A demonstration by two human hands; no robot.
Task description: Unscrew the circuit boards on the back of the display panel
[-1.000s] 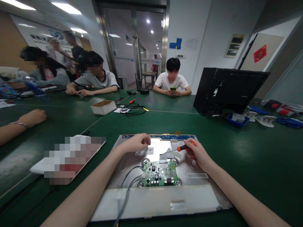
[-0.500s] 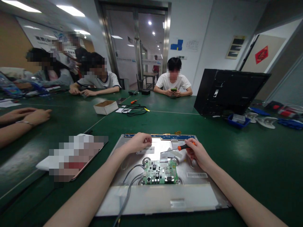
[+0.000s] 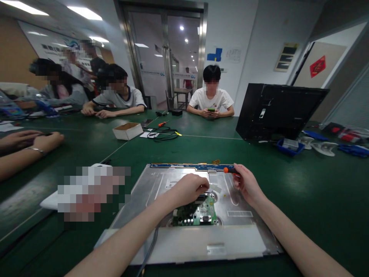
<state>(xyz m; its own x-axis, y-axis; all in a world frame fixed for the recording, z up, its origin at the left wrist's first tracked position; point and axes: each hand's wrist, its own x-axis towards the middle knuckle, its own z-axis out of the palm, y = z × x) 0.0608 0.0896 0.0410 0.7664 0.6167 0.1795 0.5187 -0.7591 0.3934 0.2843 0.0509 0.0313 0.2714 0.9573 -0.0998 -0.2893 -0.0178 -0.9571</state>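
A metal-backed display panel lies flat on the table before me. Fixed to its middle is a green circuit board, partly covered by my left hand. The fingers of that hand are curled together over the board's far edge, beside a pale strip of tape; what they pinch is hidden. My right hand grips a screwdriver with an orange and black handle, held above the panel's far right part. Along the far edge runs a narrow blue circuit board. Dark cables trail toward me.
A black monitor stands at the back right, near a blue tray. Ahead are a small open box, a black cable and another screwdriver. A co-worker's hands rest at left; other people sit around the green table.
My left hand has moved right and nearer, from the panel's far part to over the green board. My right hand has shifted slightly right, lifting the screwdriver away from the tape area.
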